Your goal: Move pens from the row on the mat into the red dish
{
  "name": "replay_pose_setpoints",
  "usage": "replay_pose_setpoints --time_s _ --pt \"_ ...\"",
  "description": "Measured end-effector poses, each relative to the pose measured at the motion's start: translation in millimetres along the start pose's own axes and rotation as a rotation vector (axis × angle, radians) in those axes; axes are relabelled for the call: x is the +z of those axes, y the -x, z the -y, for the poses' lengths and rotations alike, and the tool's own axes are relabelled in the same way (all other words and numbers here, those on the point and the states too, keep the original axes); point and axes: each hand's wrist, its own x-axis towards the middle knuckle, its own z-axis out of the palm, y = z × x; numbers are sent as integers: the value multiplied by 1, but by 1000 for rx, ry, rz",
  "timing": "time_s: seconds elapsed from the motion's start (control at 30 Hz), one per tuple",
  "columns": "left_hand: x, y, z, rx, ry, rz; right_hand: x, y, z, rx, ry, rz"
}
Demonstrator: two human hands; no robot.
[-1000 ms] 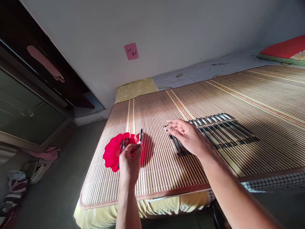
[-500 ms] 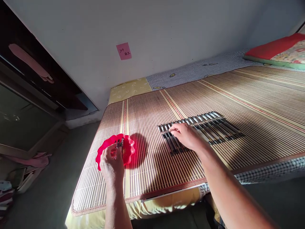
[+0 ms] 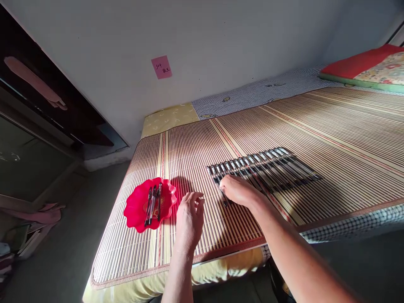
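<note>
A row of several black pens (image 3: 277,168) lies side by side on the bamboo mat, caps toward the wall. My right hand (image 3: 236,190) is over the left part of the row, its fingers closed around a pen there; the fingertips partly hide it. On the left, a red scalloped plate (image 3: 134,210) holds three black pens (image 3: 153,204). Just right of the plate, above the mat, is my left hand (image 3: 191,214). Its fingers are curved, with a gap between thumb and fingers and nothing seen in them.
The bamboo mat (image 3: 189,147) covers a bed against a pale wall (image 3: 236,50) bearing a pink paper note (image 3: 161,67). A folded red and floral quilt (image 3: 362,63) lies at the far right. The bed's front edge is close to me.
My left hand has let go of a pen in the plate and moved right, off the plate. My right hand has slid slightly down the row of pens toward me.
</note>
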Motion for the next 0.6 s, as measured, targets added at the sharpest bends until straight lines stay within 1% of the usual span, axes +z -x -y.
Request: replay_pose_setpoints --time_s 0.07,0.13,0.2,0.3,0.37,0.43,0.5,0.6 --pt "1 0 2 -24 -9 26 1 0 4 -27 -27 10" --pt "3 -1 3 -47 -22 59 4 -2 5 -85 -51 11" --pt "7 -1 5 -73 -42 82 6 -4 5 -111 -36 -39" --pt "16 1 8 -132 -130 76 10 -7 6 -29 61 -121" --pt "23 2 8 -170 -230 41 14 -8 11 27 147 -101" --pt "31 3 8 -183 -327 11 17 -9 16 46 208 -66" --pt "36 4 7 -184 -386 13 20 -11 18 45 230 -54" --pt "37 3 7 -214 -422 30 17 -11 14 48 213 -88"
